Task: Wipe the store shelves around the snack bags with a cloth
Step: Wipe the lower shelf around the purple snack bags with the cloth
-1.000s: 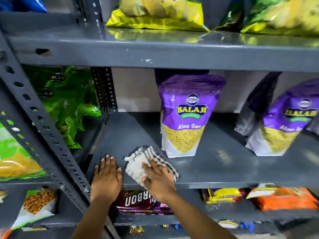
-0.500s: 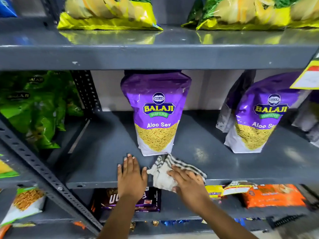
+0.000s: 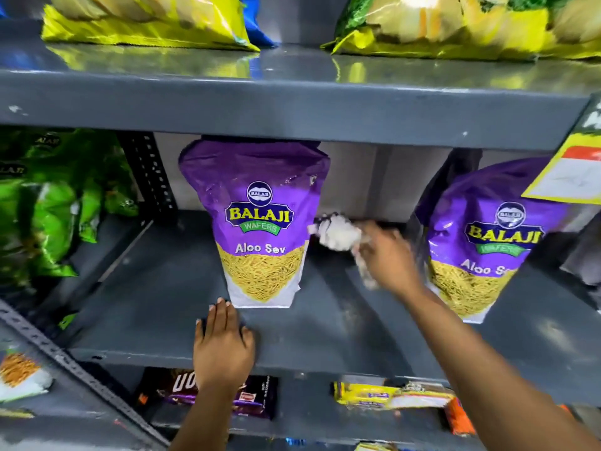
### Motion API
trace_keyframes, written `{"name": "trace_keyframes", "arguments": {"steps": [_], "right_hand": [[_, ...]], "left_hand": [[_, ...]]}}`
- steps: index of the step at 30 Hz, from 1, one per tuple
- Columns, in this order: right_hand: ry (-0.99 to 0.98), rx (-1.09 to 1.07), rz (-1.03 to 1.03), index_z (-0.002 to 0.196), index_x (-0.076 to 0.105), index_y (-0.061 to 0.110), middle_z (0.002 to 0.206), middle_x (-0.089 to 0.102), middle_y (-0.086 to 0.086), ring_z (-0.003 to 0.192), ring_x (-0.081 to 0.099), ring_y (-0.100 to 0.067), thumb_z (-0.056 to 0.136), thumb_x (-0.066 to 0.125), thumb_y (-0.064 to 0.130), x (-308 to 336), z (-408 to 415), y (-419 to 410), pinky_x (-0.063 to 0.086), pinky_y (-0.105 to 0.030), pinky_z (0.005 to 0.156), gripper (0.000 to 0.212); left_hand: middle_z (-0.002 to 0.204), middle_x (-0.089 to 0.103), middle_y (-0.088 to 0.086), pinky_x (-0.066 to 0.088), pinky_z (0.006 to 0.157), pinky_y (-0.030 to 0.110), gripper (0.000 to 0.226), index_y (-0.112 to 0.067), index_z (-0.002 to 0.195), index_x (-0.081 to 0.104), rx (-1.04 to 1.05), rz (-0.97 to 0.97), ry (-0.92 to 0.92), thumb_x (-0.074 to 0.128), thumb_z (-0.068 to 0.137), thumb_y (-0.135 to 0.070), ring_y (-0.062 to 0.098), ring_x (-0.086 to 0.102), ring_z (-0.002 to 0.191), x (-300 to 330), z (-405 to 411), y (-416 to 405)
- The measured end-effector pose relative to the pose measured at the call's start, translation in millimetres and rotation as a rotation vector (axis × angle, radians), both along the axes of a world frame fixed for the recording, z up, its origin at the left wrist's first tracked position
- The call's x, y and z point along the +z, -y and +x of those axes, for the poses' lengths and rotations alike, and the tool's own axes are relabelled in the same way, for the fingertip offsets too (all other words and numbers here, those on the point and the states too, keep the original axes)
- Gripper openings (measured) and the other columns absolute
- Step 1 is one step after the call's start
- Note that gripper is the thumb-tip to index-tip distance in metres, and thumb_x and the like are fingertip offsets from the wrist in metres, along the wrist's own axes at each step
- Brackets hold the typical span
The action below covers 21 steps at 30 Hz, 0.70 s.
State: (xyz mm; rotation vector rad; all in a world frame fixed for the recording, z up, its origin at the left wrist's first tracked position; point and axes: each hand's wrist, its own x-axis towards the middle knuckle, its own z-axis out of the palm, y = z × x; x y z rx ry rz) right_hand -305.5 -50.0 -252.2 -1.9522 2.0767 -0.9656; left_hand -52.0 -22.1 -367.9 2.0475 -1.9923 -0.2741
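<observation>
A purple Balaji Aloo Sev bag (image 3: pixel 260 222) stands upright on the grey middle shelf (image 3: pixel 156 307). A second purple Aloo Sev bag (image 3: pixel 487 249) leans at the right. My right hand (image 3: pixel 387 258) reaches deep between the two bags, gripping a white cloth (image 3: pixel 338 234) bunched up near the back of the shelf; both are blurred by motion. My left hand (image 3: pixel 224 346) lies flat, palm down, on the shelf's front edge just below the first bag, fingers together, holding nothing.
Yellow snack bags (image 3: pixel 146 24) lie on the upper shelf (image 3: pixel 292 102). Green bags (image 3: pixel 52 209) fill the neighbouring bay at left behind a perforated upright (image 3: pixel 153 177). Biscuit packs (image 3: pixel 227 392) and yellow packets (image 3: pixel 390 393) sit on the shelf below. A yellow price tag (image 3: pixel 572 170) hangs at right.
My right hand has carried the cloth from the shelf's front edge back and to the right, behind the first purple bag. My left hand stayed flat on the front edge.
</observation>
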Motion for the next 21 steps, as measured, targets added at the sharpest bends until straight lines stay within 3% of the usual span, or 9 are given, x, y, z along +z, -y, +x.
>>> {"name": "trace_keyframes", "arguments": {"steps": [2, 4, 6, 8, 10, 12, 15, 17, 21], "right_hand": [[-0.126, 0.048, 0.127, 0.123, 0.054, 0.022, 0.129, 0.06, -0.014, 0.118, 0.055, -0.033, 0.083, 0.044, 0.021, -4.2, -17.5, 47.3, 0.045, -0.039, 0.099, 0.041], [-0.137, 0.18, 0.507, 0.13, 0.049, 0.014, 0.144, 0.044, -0.009, 0.131, 0.043, -0.027, 0.09, 0.045, 0.012, -19.0, -24.0, 78.7, 0.033, -0.032, 0.107, 0.04], [-0.126, 0.281, 0.817, 0.127, 0.05, 0.005, 0.145, 0.04, -0.011, 0.132, 0.039, -0.027, 0.089, 0.048, 0.002, -39.2, -22.6, 94.3, 0.03, -0.031, 0.106, 0.038], [0.055, 0.205, 0.716, 0.11, 0.063, 0.004, 0.126, 0.057, -0.016, 0.114, 0.053, -0.027, 0.085, 0.055, 0.002, -41.8, -19.7, 105.4, 0.042, -0.034, 0.092, 0.026], [0.049, 0.098, 0.501, 0.117, 0.059, 0.009, 0.129, 0.058, -0.015, 0.113, 0.056, -0.029, 0.088, 0.055, 0.015, -38.7, -17.5, 118.4, 0.044, -0.036, 0.097, 0.031], [-0.138, 0.115, 0.503, 0.138, 0.035, 0.012, 0.15, 0.034, -0.012, 0.137, 0.032, -0.029, 0.093, 0.043, 0.034, -40.3, -10.8, 117.2, 0.026, -0.042, 0.115, 0.05], [-0.268, 0.136, 0.706, 0.145, 0.012, 0.025, 0.159, 0.001, -0.003, 0.145, 0.001, -0.029, 0.093, 0.024, 0.053, -67.2, -4.8, 108.9, 0.002, -0.049, 0.119, 0.06], [-0.284, 0.116, 0.713, 0.143, 0.012, 0.034, 0.159, -0.002, 0.001, 0.145, -0.001, -0.03, 0.09, 0.02, 0.059, -81.8, -6.5, 103.7, 0.002, -0.052, 0.118, 0.059], [-0.227, 0.168, 0.704, 0.142, 0.015, 0.039, 0.159, 0.001, 0.003, 0.145, -0.004, -0.028, 0.094, 0.023, 0.051, -86.3, -5.7, 78.8, -0.001, -0.048, 0.118, 0.05]], "left_hand": [[0.118, 0.06, 0.026, 0.042, 0.091, 0.059, 0.061, 0.008, 0.112, 0.057, 0.011, -0.012, 0.02, 0.027, 0.075, -0.029, 0.041, 0.057, 0.109, 0.1, 0.4, 0.7], [0.118, 0.061, 0.026, 0.042, 0.091, 0.059, 0.06, 0.007, 0.112, 0.058, 0.007, -0.003, 0.022, 0.028, 0.074, -0.029, 0.041, 0.057, 0.108, 0.8, -0.3, 0.9], [0.117, 0.062, 0.025, 0.043, 0.089, 0.059, 0.06, 0.006, 0.111, 0.059, 0.004, 0.005, 0.019, 0.029, 0.073, -0.029, 0.04, 0.059, 0.107, 2.2, -0.4, 0.3], [0.116, 0.063, 0.024, 0.045, 0.086, 0.06, 0.059, 0.005, 0.11, 0.06, 0.004, 0.012, 0.017, 0.03, 0.072, -0.029, 0.039, 0.06, 0.105, 3.3, -0.3, 0.6], [0.115, 0.064, 0.023, 0.046, 0.085, 0.06, 0.059, 0.005, 0.109, 0.061, 0.007, 0.027, 0.014, 0.031, 0.071, -0.029, 0.039, 0.061, 0.105, 3.8, 0.6, 0.8], [0.115, 0.064, 0.022, 0.046, 0.085, 0.059, 0.058, 0.004, 0.109, 0.061, 0.008, 0.035, 0.017, 0.031, 0.07, -0.028, 0.038, 0.061, 0.105, 4.4, 0.7, 0.7], [0.116, 0.064, 0.021, 0.047, 0.085, 0.058, 0.059, 0.003, 0.11, 0.061, 0.006, 0.04, 0.028, 0.031, 0.069, -0.027, 0.037, 0.061, 0.105, 4.3, 1.4, 1.4], [0.117, 0.063, 0.021, 0.047, 0.086, 0.058, 0.059, 0.003, 0.11, 0.061, 0.004, 0.029, 0.042, 0.031, 0.069, -0.027, 0.036, 0.061, 0.106, 4.0, 1.6, 3.3], [0.118, 0.063, 0.021, 0.044, 0.088, 0.059, 0.059, 0.003, 0.111, 0.06, -0.002, 0.023, 0.049, 0.03, 0.07, -0.027, 0.036, 0.059, 0.108, 1.6, 3.0, 2.6]]}}
